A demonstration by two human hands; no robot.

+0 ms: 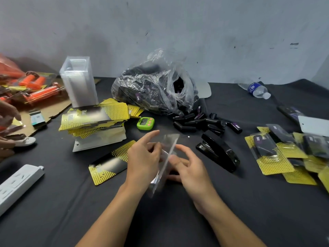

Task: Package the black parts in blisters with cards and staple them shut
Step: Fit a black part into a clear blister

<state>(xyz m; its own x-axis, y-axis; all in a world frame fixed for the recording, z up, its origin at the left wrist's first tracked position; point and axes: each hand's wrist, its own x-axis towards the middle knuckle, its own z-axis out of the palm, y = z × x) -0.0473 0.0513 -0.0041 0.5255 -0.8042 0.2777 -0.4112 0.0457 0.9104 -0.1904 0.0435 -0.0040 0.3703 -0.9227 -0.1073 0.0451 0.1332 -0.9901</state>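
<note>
Counting from nine o'clock: one loose card (108, 166), then the left hand (142, 159) and right hand (190, 168) both pinching one clear blister (165, 163) between them, one bag of black parts (154, 86) at twelve, one stapler (219, 150) at two, all on a black-clothed table (53, 202) before a grey wall (178, 24).
</note>
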